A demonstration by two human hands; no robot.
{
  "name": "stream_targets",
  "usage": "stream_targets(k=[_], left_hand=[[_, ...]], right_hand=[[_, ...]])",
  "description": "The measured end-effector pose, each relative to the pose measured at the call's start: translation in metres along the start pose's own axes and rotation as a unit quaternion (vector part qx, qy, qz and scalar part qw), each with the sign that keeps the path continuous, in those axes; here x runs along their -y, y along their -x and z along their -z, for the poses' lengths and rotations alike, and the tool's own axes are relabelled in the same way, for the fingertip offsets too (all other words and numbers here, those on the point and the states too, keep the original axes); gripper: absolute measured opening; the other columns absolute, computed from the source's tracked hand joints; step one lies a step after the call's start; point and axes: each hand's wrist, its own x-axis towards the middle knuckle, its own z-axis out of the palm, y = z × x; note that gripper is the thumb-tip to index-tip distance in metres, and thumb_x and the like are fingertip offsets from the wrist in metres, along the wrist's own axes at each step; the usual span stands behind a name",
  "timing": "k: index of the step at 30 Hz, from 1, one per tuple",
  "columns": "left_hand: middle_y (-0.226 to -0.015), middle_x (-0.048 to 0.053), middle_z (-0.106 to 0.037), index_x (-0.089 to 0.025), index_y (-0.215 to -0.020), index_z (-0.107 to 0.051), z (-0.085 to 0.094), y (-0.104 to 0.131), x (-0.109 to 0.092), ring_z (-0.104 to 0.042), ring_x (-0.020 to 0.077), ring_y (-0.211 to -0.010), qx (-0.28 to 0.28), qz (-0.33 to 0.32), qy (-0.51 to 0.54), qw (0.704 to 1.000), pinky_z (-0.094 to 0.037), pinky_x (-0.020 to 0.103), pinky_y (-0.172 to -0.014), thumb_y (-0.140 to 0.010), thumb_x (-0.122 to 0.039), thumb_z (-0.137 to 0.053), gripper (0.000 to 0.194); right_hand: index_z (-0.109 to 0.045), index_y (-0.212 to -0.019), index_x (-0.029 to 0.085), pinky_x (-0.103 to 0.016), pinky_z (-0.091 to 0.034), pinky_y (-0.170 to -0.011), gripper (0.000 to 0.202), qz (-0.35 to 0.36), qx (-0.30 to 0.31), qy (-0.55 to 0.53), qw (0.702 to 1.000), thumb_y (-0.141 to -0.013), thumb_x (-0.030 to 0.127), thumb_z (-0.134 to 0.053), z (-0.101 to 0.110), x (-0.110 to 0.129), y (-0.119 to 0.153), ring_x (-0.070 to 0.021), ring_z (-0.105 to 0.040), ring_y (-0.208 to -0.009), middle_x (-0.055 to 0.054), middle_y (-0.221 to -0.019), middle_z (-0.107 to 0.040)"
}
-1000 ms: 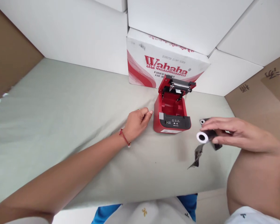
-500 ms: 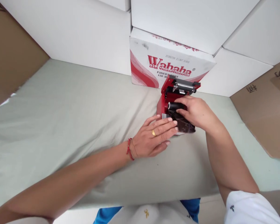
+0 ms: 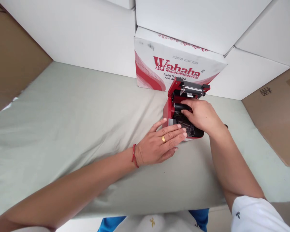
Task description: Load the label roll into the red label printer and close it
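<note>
A red and black device [image 3: 166, 111] stands on the cloth with its lid [image 3: 192, 86] raised. Inside it lies a black roll [image 3: 178, 107], with dark shiny film [image 3: 186, 124] stretching from it toward the front edge. My right hand [image 3: 203, 116] reaches in from the right, thumb and fingers closed round the roll's right part. Fingers extended, my left hand [image 3: 161, 141] rests its fingertips on the film and the device's front edge. Its thumb-side finger touches the left front corner. The roll's right end is hidden behind my right hand.
Right behind the device stands a white and red printed carton [image 3: 157, 51]. White boxes [image 3: 94, 35] line the back. Brown cardboard [image 3: 275, 112] is at the right, and more brown cardboard [image 3: 16, 58] at the left. Pale green cloth [image 3: 74, 112] covers the surface.
My right hand has pushed the roll slightly deeper into the device, and the film now lies lower inside. The fingers of my left hand have shifted slightly right along the front edge.
</note>
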Motion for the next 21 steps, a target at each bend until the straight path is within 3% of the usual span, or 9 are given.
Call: stream_targets(k=[3,6,8,10,13,15,18,21], left_hand=[[-0.147,0.012,-0.080,-0.018,-0.168,-0.045,0.000,0.000,0.002,-0.069,0.0218,-0.149,0.005,-0.004,-0.009,1.000,-0.023,0.045,-0.146,-0.112,-0.026,-0.056,0.058],[-0.146,0.012,-0.080,-0.019,-0.167,-0.046,0.001,0.001,0.003,-0.068,0.0212,-0.150,0.012,-0.005,-0.005,1.000,-0.028,0.044,-0.144,-0.109,-0.020,-0.057,0.059],[-0.147,0.010,-0.080,-0.022,-0.165,-0.049,0.001,0.001,0.004,-0.068,0.0199,-0.150,0.015,-0.001,-0.007,1.000,-0.029,0.044,-0.143,-0.108,-0.017,-0.055,0.057],[-0.146,0.008,-0.081,-0.021,-0.159,-0.055,0.002,0.000,0.004,-0.069,0.0188,-0.148,0.013,-0.004,-0.013,1.000,-0.029,0.044,-0.144,-0.108,-0.014,-0.054,0.051],[-0.143,0.008,-0.082,-0.017,-0.150,-0.062,0.002,-0.002,0.004,-0.070,0.0187,-0.145,0.004,-0.014,-0.020,1.000,-0.028,0.042,-0.144,-0.107,-0.012,-0.056,0.044],[-0.142,0.008,-0.083,-0.017,-0.149,-0.063,0.002,-0.002,0.004,-0.069,0.0187,-0.145,0.002,-0.016,-0.021,1.000,-0.029,0.042,-0.143,-0.107,-0.011,-0.057,0.043],[-0.142,0.006,-0.083,-0.020,-0.152,-0.061,0.001,0.000,0.005,-0.068,0.0177,-0.147,0.003,-0.012,-0.022,1.000,-0.029,0.042,-0.143,-0.108,-0.011,-0.055,0.046],[-0.142,0.006,-0.083,-0.020,-0.153,-0.061,0.000,0.001,0.006,-0.068,0.0180,-0.148,0.003,-0.013,-0.021,1.000,-0.029,0.042,-0.143,-0.108,-0.011,-0.055,0.046]], right_hand=[[-0.085,-0.127,0.022,-0.043,-0.059,-0.105,0.032,0.034,-0.040,-0.121,0.991,-0.106,0.029,-0.062,0.003,-0.003,0.014,-0.0296,-0.080,-0.115,-0.007,-0.130,-0.086],[-0.087,-0.113,0.023,-0.038,-0.062,-0.091,0.031,0.039,-0.169,-0.213,0.962,-0.109,0.041,-0.062,0.010,-0.010,0.027,-0.0251,-0.081,-0.101,-0.005,-0.111,-0.087],[-0.085,-0.120,0.023,-0.041,-0.063,-0.094,0.037,0.049,-0.282,-0.197,0.938,-0.112,0.047,-0.057,0.011,-0.018,0.028,-0.0275,-0.079,-0.111,-0.008,-0.120,-0.086],[-0.078,-0.138,0.023,-0.050,-0.061,-0.108,0.044,0.085,-0.347,-0.138,0.924,-0.113,0.051,-0.054,0.009,-0.029,0.022,-0.0319,-0.072,-0.132,-0.011,-0.141,-0.080],[-0.066,-0.156,0.023,-0.062,-0.046,-0.128,0.054,0.139,-0.321,-0.071,0.934,-0.114,0.053,-0.052,0.002,-0.044,0.010,-0.0353,-0.058,-0.154,-0.015,-0.162,-0.067],[-0.066,-0.157,0.024,-0.062,-0.041,-0.132,0.053,0.151,-0.283,-0.067,0.945,-0.115,0.053,-0.049,0.001,-0.047,0.008,-0.0351,-0.058,-0.154,-0.015,-0.161,-0.068],[-0.076,-0.144,0.026,-0.055,-0.053,-0.122,0.045,0.145,-0.269,-0.091,0.948,-0.116,0.049,-0.050,0.010,-0.041,0.019,-0.0325,-0.070,-0.137,-0.013,-0.143,-0.077],[-0.081,-0.134,0.026,-0.046,-0.062,-0.102,0.036,0.160,-0.214,-0.101,0.958,-0.113,0.040,-0.055,0.023,-0.033,0.037,-0.0281,-0.077,-0.115,-0.010,-0.128,-0.080]])
